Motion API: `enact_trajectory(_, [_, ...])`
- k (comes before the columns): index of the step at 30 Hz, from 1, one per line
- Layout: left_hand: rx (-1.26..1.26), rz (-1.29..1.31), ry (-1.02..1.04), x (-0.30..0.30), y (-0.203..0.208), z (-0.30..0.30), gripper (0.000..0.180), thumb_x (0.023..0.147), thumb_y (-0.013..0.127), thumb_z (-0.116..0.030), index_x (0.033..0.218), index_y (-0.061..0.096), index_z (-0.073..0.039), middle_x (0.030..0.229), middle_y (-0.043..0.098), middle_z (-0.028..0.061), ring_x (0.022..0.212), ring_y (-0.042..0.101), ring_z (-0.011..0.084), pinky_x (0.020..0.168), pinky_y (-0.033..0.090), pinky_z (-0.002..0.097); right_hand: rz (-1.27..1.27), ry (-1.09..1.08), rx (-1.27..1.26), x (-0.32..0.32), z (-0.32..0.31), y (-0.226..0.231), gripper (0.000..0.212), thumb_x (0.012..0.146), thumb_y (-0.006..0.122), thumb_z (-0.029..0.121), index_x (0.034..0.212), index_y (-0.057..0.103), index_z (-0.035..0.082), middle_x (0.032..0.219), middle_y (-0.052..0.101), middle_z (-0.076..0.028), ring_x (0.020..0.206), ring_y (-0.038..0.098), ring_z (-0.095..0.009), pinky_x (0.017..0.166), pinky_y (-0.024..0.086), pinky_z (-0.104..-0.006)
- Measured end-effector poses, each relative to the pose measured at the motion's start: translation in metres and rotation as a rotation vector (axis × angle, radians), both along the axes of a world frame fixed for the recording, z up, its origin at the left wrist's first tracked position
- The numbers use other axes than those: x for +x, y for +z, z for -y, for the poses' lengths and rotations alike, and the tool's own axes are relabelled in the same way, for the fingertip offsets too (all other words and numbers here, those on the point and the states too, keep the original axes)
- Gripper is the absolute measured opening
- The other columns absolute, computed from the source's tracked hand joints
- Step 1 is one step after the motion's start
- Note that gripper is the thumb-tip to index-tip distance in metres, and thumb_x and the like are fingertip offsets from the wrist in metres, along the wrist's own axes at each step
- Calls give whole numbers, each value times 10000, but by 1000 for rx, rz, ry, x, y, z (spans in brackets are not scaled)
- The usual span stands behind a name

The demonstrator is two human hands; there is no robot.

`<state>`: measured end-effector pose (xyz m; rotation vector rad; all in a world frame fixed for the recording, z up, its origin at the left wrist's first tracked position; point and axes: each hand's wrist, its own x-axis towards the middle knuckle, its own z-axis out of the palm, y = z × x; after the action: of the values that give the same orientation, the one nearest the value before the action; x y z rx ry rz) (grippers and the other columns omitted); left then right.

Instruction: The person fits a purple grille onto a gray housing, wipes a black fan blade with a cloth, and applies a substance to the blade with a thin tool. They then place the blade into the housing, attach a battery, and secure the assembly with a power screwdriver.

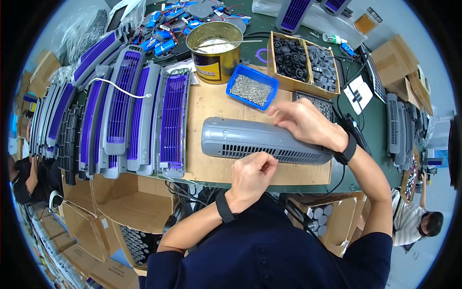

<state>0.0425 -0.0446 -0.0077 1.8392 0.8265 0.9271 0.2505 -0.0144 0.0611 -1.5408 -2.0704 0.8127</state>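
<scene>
Gray slotted housing (240,133) lies on the tabletop's (379,130) cardboard (207,98), its shell seemingly closed, remaining work unclear, left hand (250,176) curled, right hand (308,120) loosely bent, anything pinched in either impossible to tell.

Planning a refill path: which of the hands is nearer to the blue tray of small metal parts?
Right. The right hand is over the grey housing, fingertips just off the blue tray's near right corner; the left hand is farther, at the housing's near side.

Bright, fairly even light, clear centre, strong fisheye curvature toward black edges.
</scene>
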Motion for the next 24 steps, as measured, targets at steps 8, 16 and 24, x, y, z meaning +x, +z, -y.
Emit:
enact_trajectory(8, [60, 6, 13, 1, -1, -1, 178, 760, 753, 19, 704, 584, 6, 644, 636, 96, 556, 659, 180, 493, 515, 272, 12, 2, 19, 0, 1, -1, 261, 791, 628, -64, 1041, 590, 1, 805, 689, -190, 764, 667, -376, 676, 522, -400])
enact_trajectory(16, [121, -77, 11, -5, 8, -13, 208, 738, 808, -71, 721, 608, -21, 626, 632, 84, 536, 641, 167, 490, 501, 270, -18, -16, -1, -3, -3, 3, 241, 769, 622, -66, 1007, 609, -31, 765, 676, -216, 741, 667, -377, 662, 525, -404])
enact_trajectory(24, [518, -409, 94, 2, 78, -146, 152, 819, 716, -188, 807, 726, -37, 711, 688, 142, 661, 686, 292, 588, 519, 365, 421, -83, 291, 3, -69, -34, 98, 685, 694, 27, 757, 671, -36, 720, 651, -233, 700, 669, -386, 623, 533, -449])
